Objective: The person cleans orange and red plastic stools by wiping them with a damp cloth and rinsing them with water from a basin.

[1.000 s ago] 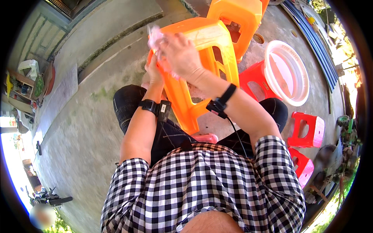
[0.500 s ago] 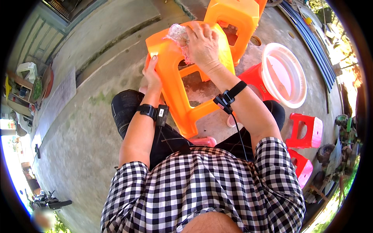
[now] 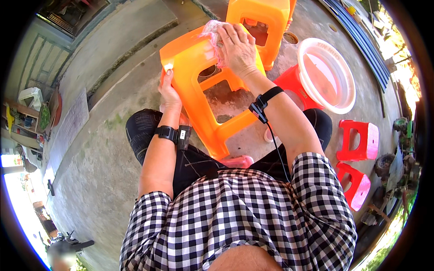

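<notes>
"As I watch this down the line, the orange stool [image 3: 181,56] is at upper centre of the frame, between both hands. Looks like moulded plastic, so I'd call it light and stiff."

"Fragile?"

"Not very, I'd guess; a knock should do it no harm. It's glossy, mind. Might be slippery, and a thing that light could skate if pushed. Whether it's wet, I can't tell."

"So where would I take hold?"

"By the edge of the seat, or a leg; either gives my fingers something to hook round. And look, the left hand [image 3: 169,94], left of centre, is closed on the seat's left edge: thumb up on it, other fingers mostly out of my sight."

"And the other?"

"Right hand [image 3: 238,47], top centre! Fingers a little bent, slightly parted, gripping a pink-and-white cloth [image 3: 210,30] bunched against the stool's top. Soft, floppy stuff, by the look of it; I'd keep it gathered under the palm, or it'll trail."
</notes>
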A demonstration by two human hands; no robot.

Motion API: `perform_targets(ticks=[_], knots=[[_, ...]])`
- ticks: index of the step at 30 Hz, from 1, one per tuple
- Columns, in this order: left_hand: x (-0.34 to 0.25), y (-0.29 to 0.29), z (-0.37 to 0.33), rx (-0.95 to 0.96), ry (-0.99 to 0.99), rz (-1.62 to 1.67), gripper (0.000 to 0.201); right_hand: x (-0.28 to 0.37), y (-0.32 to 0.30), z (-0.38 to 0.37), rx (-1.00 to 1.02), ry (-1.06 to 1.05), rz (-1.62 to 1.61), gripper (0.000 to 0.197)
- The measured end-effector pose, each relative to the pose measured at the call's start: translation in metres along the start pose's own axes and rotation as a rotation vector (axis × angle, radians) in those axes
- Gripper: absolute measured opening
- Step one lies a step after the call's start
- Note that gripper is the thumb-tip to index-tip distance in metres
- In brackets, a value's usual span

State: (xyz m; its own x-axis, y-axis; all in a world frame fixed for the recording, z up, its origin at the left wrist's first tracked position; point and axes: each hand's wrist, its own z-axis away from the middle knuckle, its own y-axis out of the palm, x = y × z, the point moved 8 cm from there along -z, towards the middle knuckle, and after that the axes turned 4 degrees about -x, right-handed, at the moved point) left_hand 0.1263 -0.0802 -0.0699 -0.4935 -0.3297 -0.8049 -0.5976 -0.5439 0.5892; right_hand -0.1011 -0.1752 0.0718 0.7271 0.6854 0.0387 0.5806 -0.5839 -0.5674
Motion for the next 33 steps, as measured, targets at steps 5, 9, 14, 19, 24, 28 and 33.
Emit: perform_targets(ticks=[5, 9, 14, 19, 24, 28, 33], knots=[[-0.002, 0.004, -0.002, 0.019, -0.004, -0.001, 0.049, -0.048, 0.009, 0.025, -0.005, 0.349, 0.076, 0.048], [-0.008, 0.01, -0.006, 0.009, 0.056, -0.023, 0.044, -0.093, 0.02, 0.096, 0.293, 0.632, 0.065, 0.045], [-0.015, 0.002, -0.005, -0.069, 0.068, -0.051, 0.042, -0.103, -0.006, 0.224, 0.784, 0.787, 0.18, 0.048], [-0.009, 0.01, -0.004, -0.019, 0.007, 0.007, 0.045, -0.136, -0.012, 0.361, 0.87, 1.092, -0.089, 0.031], [-0.013, 0.014, 0.003, -0.024, 0.01, -0.014, 0.048, -0.107, -0.027, 0.302, 0.572, 0.947, 0.002, 0.018], [-0.014, 0.017, 0.001, -0.007, 0.03, -0.039, 0.05, -0.087, -0.032, 0.248, 0.32, 0.716, -0.109, 0.015], [-0.015, 0.012, 0.002, -0.006, 0.034, -0.112, 0.053, -0.066, -0.043, 0.233, 0.312, 0.675, -0.194, 0.009]])
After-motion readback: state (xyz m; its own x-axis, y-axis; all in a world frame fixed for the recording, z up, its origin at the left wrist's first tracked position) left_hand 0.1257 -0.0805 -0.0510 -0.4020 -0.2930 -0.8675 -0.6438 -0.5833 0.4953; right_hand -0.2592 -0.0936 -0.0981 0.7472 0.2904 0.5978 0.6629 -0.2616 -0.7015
